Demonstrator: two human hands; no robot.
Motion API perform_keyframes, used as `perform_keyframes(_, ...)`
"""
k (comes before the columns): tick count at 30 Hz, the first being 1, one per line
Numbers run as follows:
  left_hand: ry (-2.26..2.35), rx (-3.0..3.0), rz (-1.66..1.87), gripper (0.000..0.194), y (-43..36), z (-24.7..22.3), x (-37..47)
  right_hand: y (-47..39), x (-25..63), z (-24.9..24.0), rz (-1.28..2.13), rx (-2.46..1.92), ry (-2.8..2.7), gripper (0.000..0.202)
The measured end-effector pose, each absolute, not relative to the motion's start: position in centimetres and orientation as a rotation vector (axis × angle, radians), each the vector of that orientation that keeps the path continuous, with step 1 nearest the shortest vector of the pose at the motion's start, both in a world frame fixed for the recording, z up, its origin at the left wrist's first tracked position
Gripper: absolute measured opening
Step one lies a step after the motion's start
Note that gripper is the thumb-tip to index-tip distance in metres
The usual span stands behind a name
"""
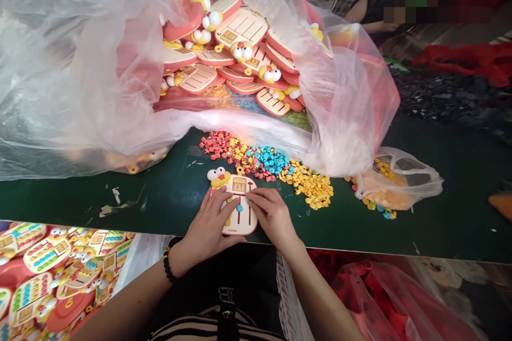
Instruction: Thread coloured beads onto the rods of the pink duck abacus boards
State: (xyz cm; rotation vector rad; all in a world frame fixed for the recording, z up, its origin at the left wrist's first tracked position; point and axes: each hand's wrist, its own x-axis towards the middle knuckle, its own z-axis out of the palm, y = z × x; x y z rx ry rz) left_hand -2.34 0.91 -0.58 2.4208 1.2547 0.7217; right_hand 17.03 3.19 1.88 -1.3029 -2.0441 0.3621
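Observation:
A cream toy board (244, 226) with a red edge and a yellow duck-like head (218, 176) with bulging white eyes lies face up in front of me. My left hand (212, 218) holds it from the left, fingers bent over its face. Yellow beads (228, 220) sit in its left slot, partly under those fingers. One blue bead (239, 208) is in the middle slot. My right hand (274, 216) pinches thumb and fingertips together over the right slot; what they hold is hidden. Just behind the board, small red, yellow and blue beads (273, 160) are heaped.
A large clear plastic bag (80, 90) holds many boards with bare slots (242, 26). To the right is a small bag of yellow pieces (386, 192) on the green table (400, 229). Bead-filled boards (48, 250) are piled lower left. Another person's arm (360, 10) shows at upper right.

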Motion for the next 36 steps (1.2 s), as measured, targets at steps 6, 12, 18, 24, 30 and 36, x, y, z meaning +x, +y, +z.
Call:
perform_keyframes(6, 1.235, 2.413, 0.746, 0.070, 1.0, -0.5, -2.3, 4.1, 14.8, 1.3, 0.354, -1.305, -1.998, 0.023)
perform_keyframes(12, 1.238, 2.399, 0.756, 0.063, 0.9, -0.5, -2.4, 3.3, 16.1, 1.9, 0.434, -1.419, -1.855, 0.025)
perform_keyframes(18, 1.231, 2.395, 0.760, 0.065, 1.0, -0.3, -2.4, 3.9, 15.5, 1.4, 0.448, -1.311, -2.003, 0.022)
perform_keyframes(24, 1.226, 2.341, 0.807, 0.065, 1.0, -0.4, -2.2, 5.3, 15.5, 1.8, 0.651, -1.227, -2.069, 0.033)
perform_keyframes(30, 1.231, 2.303, 0.816, 0.070, 1.1, -0.4, -2.1, 4.9, 13.9, 2.3, 0.525, -1.413, -2.065, 0.023)
perform_keyframes(36, 1.256, 2.319, 0.848, 0.068, 1.0, -0.5, -2.1, 3.5, 14.0, 2.8, 0.533, -1.386, -2.139, 0.021)
